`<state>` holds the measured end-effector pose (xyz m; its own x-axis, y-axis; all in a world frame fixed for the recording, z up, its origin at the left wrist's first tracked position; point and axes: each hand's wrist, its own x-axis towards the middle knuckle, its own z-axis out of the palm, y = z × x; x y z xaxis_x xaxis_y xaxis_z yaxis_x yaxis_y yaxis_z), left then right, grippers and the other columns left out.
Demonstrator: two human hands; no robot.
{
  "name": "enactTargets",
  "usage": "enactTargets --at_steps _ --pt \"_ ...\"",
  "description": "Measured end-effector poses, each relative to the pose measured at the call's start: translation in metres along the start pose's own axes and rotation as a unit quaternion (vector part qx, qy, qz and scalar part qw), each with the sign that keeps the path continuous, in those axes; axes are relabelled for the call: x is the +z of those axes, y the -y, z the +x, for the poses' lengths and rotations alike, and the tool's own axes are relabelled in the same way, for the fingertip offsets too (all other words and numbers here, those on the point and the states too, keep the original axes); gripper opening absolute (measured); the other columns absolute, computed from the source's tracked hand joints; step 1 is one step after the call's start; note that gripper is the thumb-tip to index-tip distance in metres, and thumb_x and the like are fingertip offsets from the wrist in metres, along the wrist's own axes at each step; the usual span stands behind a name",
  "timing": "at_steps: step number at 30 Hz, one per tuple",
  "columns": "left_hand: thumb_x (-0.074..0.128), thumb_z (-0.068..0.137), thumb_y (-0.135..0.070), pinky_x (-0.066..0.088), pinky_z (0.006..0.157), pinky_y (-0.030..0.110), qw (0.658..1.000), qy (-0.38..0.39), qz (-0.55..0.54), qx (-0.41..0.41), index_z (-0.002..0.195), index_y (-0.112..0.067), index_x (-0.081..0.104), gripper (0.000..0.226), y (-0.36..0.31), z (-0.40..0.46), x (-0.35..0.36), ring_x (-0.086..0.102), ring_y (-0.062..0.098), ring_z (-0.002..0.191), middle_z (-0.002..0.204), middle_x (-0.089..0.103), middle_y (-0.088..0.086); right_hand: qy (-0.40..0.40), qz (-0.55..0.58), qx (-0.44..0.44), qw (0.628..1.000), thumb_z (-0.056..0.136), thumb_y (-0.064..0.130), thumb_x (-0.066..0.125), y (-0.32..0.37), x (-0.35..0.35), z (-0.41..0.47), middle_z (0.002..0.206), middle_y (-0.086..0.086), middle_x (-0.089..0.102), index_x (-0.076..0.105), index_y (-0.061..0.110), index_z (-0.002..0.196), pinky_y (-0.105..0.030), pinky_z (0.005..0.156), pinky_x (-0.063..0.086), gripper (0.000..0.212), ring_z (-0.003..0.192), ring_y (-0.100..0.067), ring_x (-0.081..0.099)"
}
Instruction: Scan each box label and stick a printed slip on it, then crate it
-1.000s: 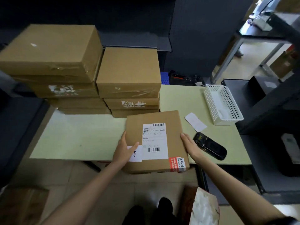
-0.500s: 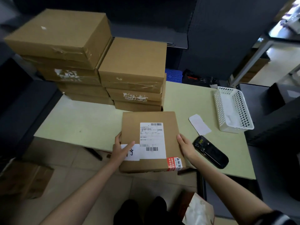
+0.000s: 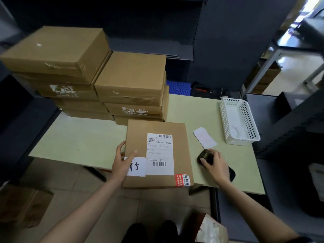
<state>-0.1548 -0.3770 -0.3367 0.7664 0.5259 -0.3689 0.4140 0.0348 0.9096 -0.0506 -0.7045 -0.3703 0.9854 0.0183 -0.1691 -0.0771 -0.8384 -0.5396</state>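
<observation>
Flat brown cardboard box (image 3: 157, 155) lying at the near edge of the pale green table (image 3: 78, 142), near end overhanging the edge. Bears a white shipping label (image 3: 160, 153) with barcodes top and bottom, a white handwritten slip (image 3: 136, 166) on the near left, a red sticker (image 3: 182, 180) at the near right corner. Left hand (image 3: 122, 160) gripping the box's left edge, thumb across the top onto the slip. Right hand (image 3: 214, 165) curled over a black handheld scanner (image 3: 206, 156) lying on the table just right of the box; whether lifted, cannot tell. Loose white paper slip (image 3: 204, 137) beyond the scanner. White perforated basket (image 3: 245, 109) at the far right. Two stacks of brown boxes (image 3: 129, 76) at the far left, nearer stack touching the labelled box's far edge. Dark shelving (image 3: 149, 23) behind, tiled floor (image 3: 52, 172) below.
</observation>
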Motion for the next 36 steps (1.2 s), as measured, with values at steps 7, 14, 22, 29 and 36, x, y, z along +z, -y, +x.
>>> enactTargets --at_steps 7,14,22,29,36 --pt "0.067 0.087 -0.030 0.047 0.072 0.022 0.998 0.002 0.022 0.059 0.135 -0.038 0.039 0.056 -0.016 -0.016 0.016 0.057 0.001 0.098 0.118 0.057 -0.003 0.043 -0.111 0.051 0.992 0.070 0.057 0.073 -0.042 -0.006 0.001 0.133 -0.002 0.049 0.042 0.021 0.134 -0.040 0.098 0.038 0.080 0.121 -0.023 0.047" --pt "0.070 0.084 -0.032 0.047 0.082 0.027 0.996 -0.018 0.028 0.077 0.130 -0.042 0.042 0.055 -0.022 -0.024 0.010 0.056 0.002 0.102 0.120 0.058 -0.004 0.063 -0.152 0.056 0.985 0.066 0.063 0.073 -0.035 -0.015 0.005 0.125 -0.003 0.052 0.047 0.021 0.130 -0.039 0.088 0.042 0.081 0.116 -0.023 0.050" --pt "0.072 0.082 -0.032 0.044 0.078 0.017 0.990 -0.024 0.044 0.131 0.133 -0.040 0.042 0.059 -0.032 -0.030 -0.011 0.054 -0.006 0.104 0.121 0.057 -0.012 0.061 -0.120 0.063 0.989 0.064 0.072 0.067 -0.005 -0.016 -0.016 0.124 -0.001 0.054 0.049 0.025 0.129 -0.037 0.084 0.044 0.083 0.117 -0.022 0.051" --pt "0.074 0.079 -0.039 0.044 0.101 0.038 0.978 -0.044 0.073 0.189 0.132 -0.049 0.040 0.063 -0.039 -0.030 -0.049 0.047 0.010 0.124 0.135 0.049 -0.010 0.036 -0.085 0.043 0.995 0.064 0.074 0.065 0.043 -0.028 -0.040 0.114 0.003 0.057 0.055 0.026 0.119 -0.032 0.072 0.043 0.074 0.109 -0.019 0.055" --pt "0.073 0.080 -0.037 0.036 0.100 0.030 0.955 -0.094 0.126 0.252 0.139 -0.037 0.038 0.069 -0.058 -0.028 -0.085 0.040 0.013 0.128 0.142 0.041 -0.004 0.028 -0.070 0.012 0.997 0.056 0.079 0.064 0.088 -0.039 -0.065 0.099 0.011 0.056 0.057 0.030 0.107 -0.030 0.068 0.043 0.071 0.096 -0.013 0.059"
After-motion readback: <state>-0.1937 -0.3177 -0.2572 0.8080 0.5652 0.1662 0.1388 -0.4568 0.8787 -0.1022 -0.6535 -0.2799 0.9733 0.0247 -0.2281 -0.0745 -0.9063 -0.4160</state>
